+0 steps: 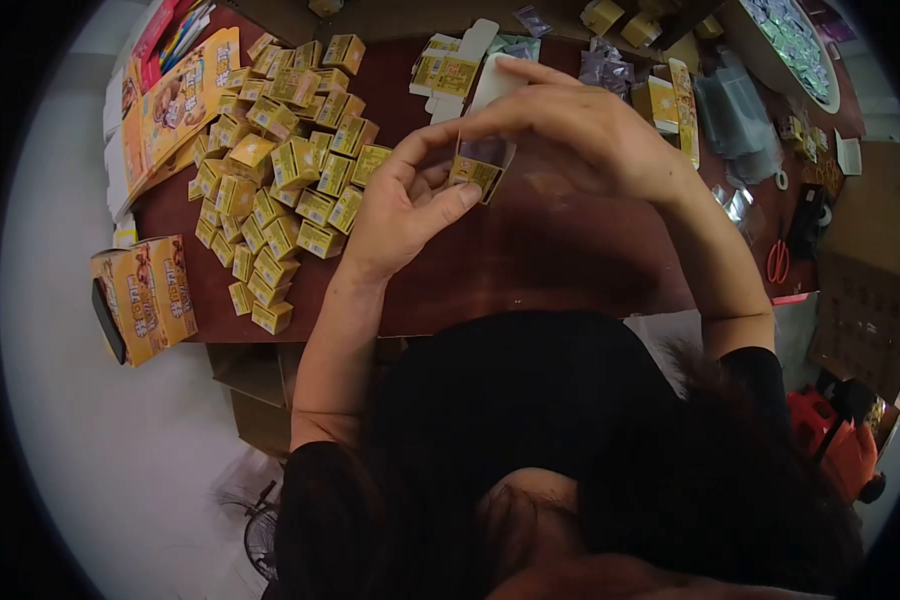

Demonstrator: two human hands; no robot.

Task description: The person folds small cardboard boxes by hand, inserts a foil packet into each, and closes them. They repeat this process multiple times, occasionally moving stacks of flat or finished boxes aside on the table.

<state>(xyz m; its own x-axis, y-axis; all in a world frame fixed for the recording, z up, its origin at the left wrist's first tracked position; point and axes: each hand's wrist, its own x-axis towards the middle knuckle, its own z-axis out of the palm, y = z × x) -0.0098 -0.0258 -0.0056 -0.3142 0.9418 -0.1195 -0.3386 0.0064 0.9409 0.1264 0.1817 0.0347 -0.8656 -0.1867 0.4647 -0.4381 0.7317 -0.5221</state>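
Note:
My left hand grips a small yellow box between thumb and fingers over the dark red table. A pale, partly see-through piece shows at the box's upper end. My right hand arches above it, with the index finger reaching to the box's top; its fingers are partly apart, and whether they pinch anything is hidden. Flat yellow-and-white cartons lie just beyond the hands. Left of my left hand is a large pile of closed yellow boxes.
Orange printed cartons lie at the left, with a larger orange box at the table's left corner. Purple packets, clear plastic bags, a tray of small packets and red scissors are at the right.

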